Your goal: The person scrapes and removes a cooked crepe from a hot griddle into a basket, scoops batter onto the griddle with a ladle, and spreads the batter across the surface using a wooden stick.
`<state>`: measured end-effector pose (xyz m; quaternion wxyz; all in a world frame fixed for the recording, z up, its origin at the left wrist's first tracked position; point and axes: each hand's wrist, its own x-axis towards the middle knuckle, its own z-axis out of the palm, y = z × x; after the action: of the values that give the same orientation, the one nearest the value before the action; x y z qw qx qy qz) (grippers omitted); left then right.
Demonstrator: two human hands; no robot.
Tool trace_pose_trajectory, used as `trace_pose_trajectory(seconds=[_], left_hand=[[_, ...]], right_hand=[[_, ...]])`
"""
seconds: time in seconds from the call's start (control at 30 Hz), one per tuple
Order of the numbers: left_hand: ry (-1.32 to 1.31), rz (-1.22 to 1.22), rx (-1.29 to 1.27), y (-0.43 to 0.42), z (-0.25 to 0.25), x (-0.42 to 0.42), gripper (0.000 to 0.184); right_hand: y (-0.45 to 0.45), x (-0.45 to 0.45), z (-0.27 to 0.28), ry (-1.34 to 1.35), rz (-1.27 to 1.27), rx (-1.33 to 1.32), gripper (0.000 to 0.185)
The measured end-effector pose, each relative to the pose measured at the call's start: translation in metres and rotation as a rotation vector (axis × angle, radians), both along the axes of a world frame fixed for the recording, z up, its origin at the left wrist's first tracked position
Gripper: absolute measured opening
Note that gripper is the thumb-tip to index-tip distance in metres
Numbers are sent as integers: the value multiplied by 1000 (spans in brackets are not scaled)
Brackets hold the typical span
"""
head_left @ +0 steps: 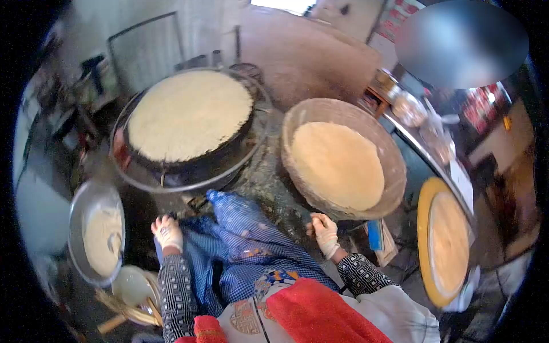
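Observation:
My left hand [169, 233], in a thin pale glove, hangs beside the blue checked apron [251, 228]. Its fingers are loosely bent and apart, with nothing visible in them. On the other side, my right hand [325, 233], also gloved, is curled closed just below the basket and shows nothing in its grip. A large round pale sheet of batter or flatbread [189, 114] covers the dark griddle [211, 163] ahead on the left. The wide basket [392, 163] holds round tan flatbread [337, 166]. To the left, a metal basin [73, 228] contains pale batter [98, 246] and a ladle [114, 243].
A metal rim [171, 187] surrounds the griddle. At right stands a yellow round tray [424, 246] with flatbread, below a table with plastic bags [437, 128]. Another person is at upper right. A pale bucket [128, 283] and a brush [111, 303] sit at lower left.

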<state>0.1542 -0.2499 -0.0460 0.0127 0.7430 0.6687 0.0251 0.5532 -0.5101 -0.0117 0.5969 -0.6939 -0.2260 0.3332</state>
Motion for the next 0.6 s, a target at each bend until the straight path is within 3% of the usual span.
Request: trace_pose_trajectory(seconds=[0.03, 0.1, 0.13, 0.2, 0.23, 0.37, 0.4, 0.43, 0.5, 0.53, 0.57, 0.6], left_hand=[[-18, -16, 35, 4, -2, -2, 25], [-91, -35, 146, 18, 31, -18, 18], [-337, 45, 295, 33, 18, -31, 18], [-441, -22, 726, 51, 19, -68, 19], [-125, 292, 299, 54, 42, -90, 26], [353, 612, 185, 19, 97, -89, 44], [305, 481, 280, 13, 92, -93, 44], [216, 385, 346, 7, 89, -98, 44], [-195, 154, 334, 2, 73, -85, 45], [-263, 85, 266, -5, 72, -64, 46], [-263, 80, 97, -34, 120, -1, 51], [-208, -64, 135, -20, 82, -7, 55]], right_hand=[[-18, 21, -32, -61, -65, 1, 18], [-57, 43, -46, -570, -120, -232, 21], [-78, 58, -56, -695, -153, -357, 24], [-113, 92, -69, -810, -225, -576, 28], [-129, 115, -79, -923, -222, -663, 35], [-173, 186, -96, -944, -372, -915, 75], [-175, 200, -87, -675, -355, -1042, 96], [-182, 214, -99, -644, -361, -1029, 109], [-171, 213, -82, -535, -288, -1220, 113], [-166, 212, -86, -601, -276, -1335, 110], [-160, 208, -95, -685, -254, -1441, 107], [-160, 218, -102, -628, -240, -1362, 108]])
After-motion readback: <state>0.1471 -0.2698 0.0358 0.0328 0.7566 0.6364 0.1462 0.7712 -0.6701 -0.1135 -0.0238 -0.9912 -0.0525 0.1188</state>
